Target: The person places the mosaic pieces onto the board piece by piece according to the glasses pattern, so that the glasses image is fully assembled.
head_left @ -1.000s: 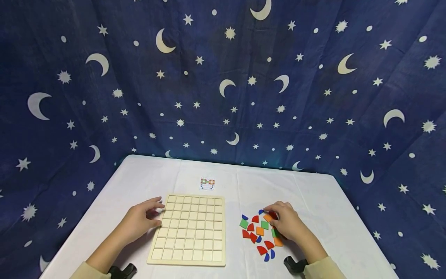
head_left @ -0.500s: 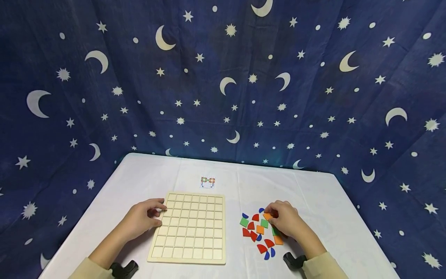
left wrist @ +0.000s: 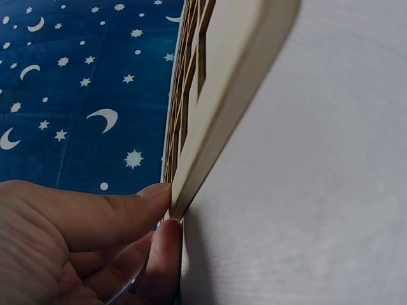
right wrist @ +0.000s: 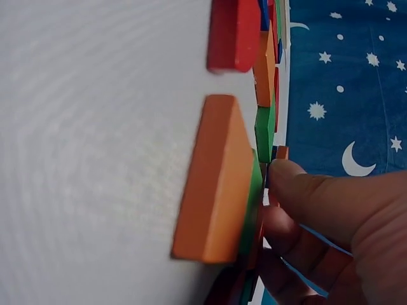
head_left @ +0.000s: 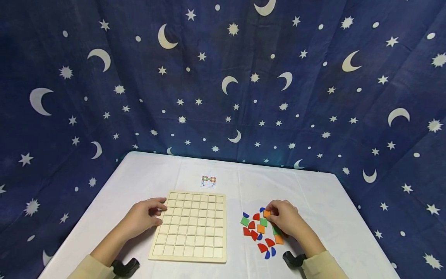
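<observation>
One wooden grid board [head_left: 192,221], no tile in its visible cells; left hand [head_left: 143,214] stays clamped on its left edge. Right of the board, right hand [head_left: 285,215] works among loose geometric pieces [head_left: 260,229], fingertips now closed on an orange square tile [head_left: 266,213], parted around it a second ago. Grasp looks made; lift off cloth can't be told.

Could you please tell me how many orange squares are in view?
3: one orange square pinched by the right hand, a second left of that hand near a red piece, a third beside a green piece. That hand may hide others.
</observation>
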Tool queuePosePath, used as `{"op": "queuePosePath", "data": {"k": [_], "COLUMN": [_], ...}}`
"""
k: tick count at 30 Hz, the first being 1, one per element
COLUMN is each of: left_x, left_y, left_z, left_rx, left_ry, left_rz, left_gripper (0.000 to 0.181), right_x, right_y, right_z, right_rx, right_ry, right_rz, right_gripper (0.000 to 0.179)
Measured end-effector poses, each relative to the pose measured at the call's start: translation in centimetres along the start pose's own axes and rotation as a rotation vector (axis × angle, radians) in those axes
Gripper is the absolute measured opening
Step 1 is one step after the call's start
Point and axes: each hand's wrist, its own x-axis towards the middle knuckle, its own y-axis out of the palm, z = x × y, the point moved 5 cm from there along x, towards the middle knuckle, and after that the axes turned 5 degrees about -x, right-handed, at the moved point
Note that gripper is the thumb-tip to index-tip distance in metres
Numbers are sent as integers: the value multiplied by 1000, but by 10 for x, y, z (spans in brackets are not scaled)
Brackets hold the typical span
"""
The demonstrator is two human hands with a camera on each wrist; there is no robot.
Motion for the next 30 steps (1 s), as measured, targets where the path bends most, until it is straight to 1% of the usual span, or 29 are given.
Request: {"op": "queuePosePath", "data": {"k": [5, 10, 17, 24, 27, 30], "left_x": [1, 1, 2, 3, 3, 3], "left_y": [0, 0, 0, 1, 2, 1], "left_z": [1, 1, -2, -3, -3, -3], "left_rx": [-28, -39, -44, -60, -59, -60], "left_ry": [0, 1, -3, -8, -12, -10], "left_rz": [6, 8, 15, 25, 22, 21], "left_gripper": [43, 43, 44, 45, 45, 45], "right_x": [-1, 1, 6, 9, 10, 13], "right_y": [-2, -3, -3, 1, 3, 5], "right_z": [6, 19, 41, 68, 81, 93], "right_rx": [29, 49, 74, 138, 147, 148], "right_ry": [13, 0, -37, -34, -62, -115], "right_rz": [-12, -19, -27, -21, -14, -23], "right_gripper": [19, 19, 17, 19, 19, 17]}}
